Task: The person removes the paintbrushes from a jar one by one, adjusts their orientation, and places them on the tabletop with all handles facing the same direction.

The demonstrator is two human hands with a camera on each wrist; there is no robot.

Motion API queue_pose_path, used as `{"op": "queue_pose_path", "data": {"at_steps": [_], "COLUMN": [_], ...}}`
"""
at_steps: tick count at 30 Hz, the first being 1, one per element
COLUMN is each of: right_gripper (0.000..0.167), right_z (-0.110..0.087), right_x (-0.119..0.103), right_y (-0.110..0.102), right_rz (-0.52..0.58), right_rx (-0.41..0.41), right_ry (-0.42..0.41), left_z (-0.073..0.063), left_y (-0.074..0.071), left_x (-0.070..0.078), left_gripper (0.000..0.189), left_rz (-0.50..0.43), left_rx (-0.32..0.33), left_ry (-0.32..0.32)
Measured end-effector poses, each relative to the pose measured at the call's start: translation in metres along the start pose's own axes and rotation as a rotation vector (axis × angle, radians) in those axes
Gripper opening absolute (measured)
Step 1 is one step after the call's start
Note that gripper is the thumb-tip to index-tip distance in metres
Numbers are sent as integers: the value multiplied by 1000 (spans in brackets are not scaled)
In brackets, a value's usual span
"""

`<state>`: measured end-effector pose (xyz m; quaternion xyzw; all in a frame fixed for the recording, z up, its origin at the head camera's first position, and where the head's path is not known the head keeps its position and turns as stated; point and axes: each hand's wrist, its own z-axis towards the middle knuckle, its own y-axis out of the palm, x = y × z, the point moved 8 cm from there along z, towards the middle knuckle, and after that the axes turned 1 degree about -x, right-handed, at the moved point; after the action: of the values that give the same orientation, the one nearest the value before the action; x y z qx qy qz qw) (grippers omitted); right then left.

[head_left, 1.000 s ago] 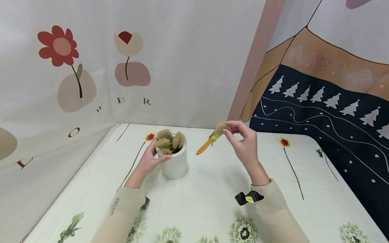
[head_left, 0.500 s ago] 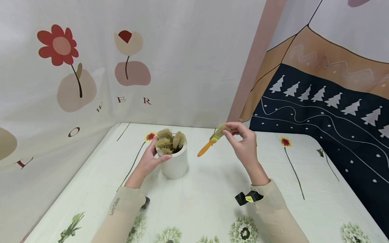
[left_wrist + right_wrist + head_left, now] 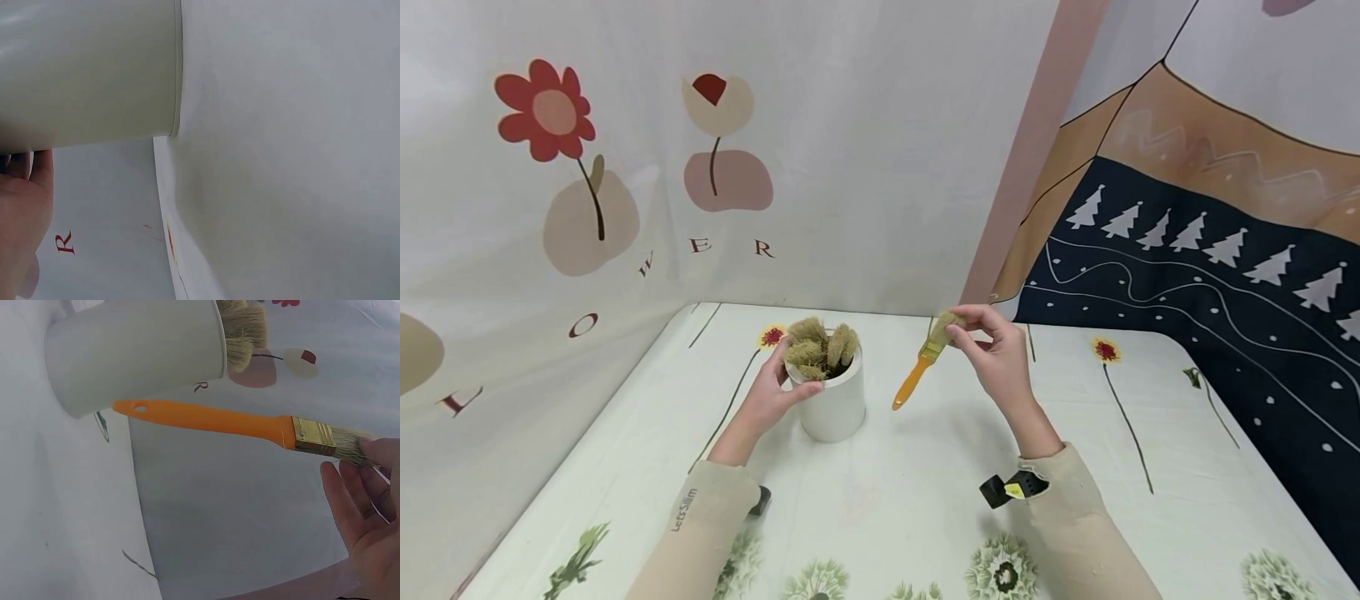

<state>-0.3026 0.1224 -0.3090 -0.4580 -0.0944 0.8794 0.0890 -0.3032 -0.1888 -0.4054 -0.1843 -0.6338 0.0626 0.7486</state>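
Observation:
A white cylindrical container (image 3: 833, 414) stands on the table, holding several brushes whose tan bristles (image 3: 808, 354) stick up past the rim. My left hand (image 3: 769, 390) grips its upper left side, thumb across the front near the rim; in the left wrist view the container's wall (image 3: 87, 75) hides most of the fingers. To the right, my right hand (image 3: 998, 354) pinches a paintbrush (image 3: 916, 377) by its bristles. The orange handle (image 3: 206, 419) slants down to the left, its end beside the container and above the table. A gold metal ferrule (image 3: 314, 435) joins handle and bristles.
The white tablecloth (image 3: 887, 517) has printed flowers. Behind it hangs a pale fabric backdrop (image 3: 865, 167) with flower prints and letters, and a dark cloth printed with trees (image 3: 1150, 275) covers the right side. Both wrists wear black cameras (image 3: 1015, 487).
The paintbrush has swung steeper, its handle end dropping and shifting slightly right. My right hand has come down a little. The left hand and the container have stayed put.

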Motion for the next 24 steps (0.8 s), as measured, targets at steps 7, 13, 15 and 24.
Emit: {"op": "queue_pose_path", "data": {"at_steps": [7,13,15,24], "right_gripper": [24,24,24,26], "right_z": [-1,-2,-2,-2], "right_x": [9,18,20,34], "right_y": [6,9,10,16], "right_rz": [49,50,57,110], "right_rx": [-52,-72,-81,-116], "right_ry": [78,126,136,209], "left_z": [1,1,1,0], "left_y": [1,0,0,0], "left_x": [-1,-1,-1,0], "left_gripper": [115,115,115,115], "left_rz": [-12,-15,-14,-15], "left_rx": [-6,-6,-6,-5], "left_ry": [-8,-12,-13,-15]}}
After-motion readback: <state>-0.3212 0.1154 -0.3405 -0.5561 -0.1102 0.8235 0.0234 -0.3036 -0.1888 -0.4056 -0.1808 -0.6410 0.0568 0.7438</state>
